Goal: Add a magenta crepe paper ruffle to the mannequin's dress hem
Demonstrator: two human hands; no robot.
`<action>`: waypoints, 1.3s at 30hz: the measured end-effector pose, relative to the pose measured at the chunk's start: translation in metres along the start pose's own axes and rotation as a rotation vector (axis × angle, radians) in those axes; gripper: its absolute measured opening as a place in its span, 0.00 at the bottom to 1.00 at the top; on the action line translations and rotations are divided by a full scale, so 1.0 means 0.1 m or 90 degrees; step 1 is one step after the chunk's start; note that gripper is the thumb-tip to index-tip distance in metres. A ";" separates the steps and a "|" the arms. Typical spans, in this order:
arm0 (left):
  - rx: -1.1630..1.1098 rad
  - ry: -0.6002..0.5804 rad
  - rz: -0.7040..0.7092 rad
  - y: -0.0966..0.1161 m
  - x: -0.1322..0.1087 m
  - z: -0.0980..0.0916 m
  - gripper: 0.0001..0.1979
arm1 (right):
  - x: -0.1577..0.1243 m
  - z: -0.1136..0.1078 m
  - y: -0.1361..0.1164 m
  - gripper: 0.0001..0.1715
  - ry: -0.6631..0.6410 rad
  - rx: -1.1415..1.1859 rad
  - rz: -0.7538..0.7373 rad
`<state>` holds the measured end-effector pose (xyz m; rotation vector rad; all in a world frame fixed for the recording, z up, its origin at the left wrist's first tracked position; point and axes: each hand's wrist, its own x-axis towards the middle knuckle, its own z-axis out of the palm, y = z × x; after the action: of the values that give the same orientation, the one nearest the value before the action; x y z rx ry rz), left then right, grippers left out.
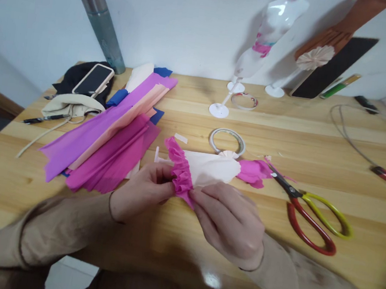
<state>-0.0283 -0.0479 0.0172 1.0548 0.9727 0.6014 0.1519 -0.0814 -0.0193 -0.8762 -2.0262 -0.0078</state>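
Observation:
A small paper-dressed figure lies on its side on the table, with a white skirt (207,167) and a magenta top (255,171). Across the skirt's lower end runs a ruffled strip of magenta crepe paper (182,174). My left hand (148,186) pinches this strip at its left edge. On the strip's near end, the fingers of my right hand (228,218) are closed, just below the skirt. A pale rosette (229,154) sits at the skirt's far edge. Scissors (293,191) with one red and one yellow handle lie right of the figure, blades toward it.
Folded purple, peach and magenta crepe paper (108,138) lies at left, near a phone (94,80) and a bottle (101,28). A tape roll (229,131) lies beyond the figure. White mannequins (273,20) and a dark tablet (334,68) stand at the back.

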 end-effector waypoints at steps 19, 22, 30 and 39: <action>0.006 -0.025 0.003 -0.03 0.01 -0.02 0.19 | 0.01 0.00 0.00 0.07 0.004 -0.001 0.003; 0.006 -0.030 0.001 -0.03 0.01 -0.02 0.18 | 0.00 0.01 0.01 0.07 -0.001 -0.002 -0.009; 0.020 -0.054 -0.027 0.00 -0.05 -0.12 0.11 | -0.01 0.01 0.01 0.05 -0.018 -0.019 -0.016; 0.024 0.023 -0.016 0.08 -0.05 0.08 0.09 | 0.01 0.01 0.02 0.04 -0.043 -0.038 -0.029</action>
<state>-0.0233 -0.0521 0.0280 1.0675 1.0309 0.5857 0.1524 -0.0790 -0.0200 -0.8781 -2.1175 -0.0660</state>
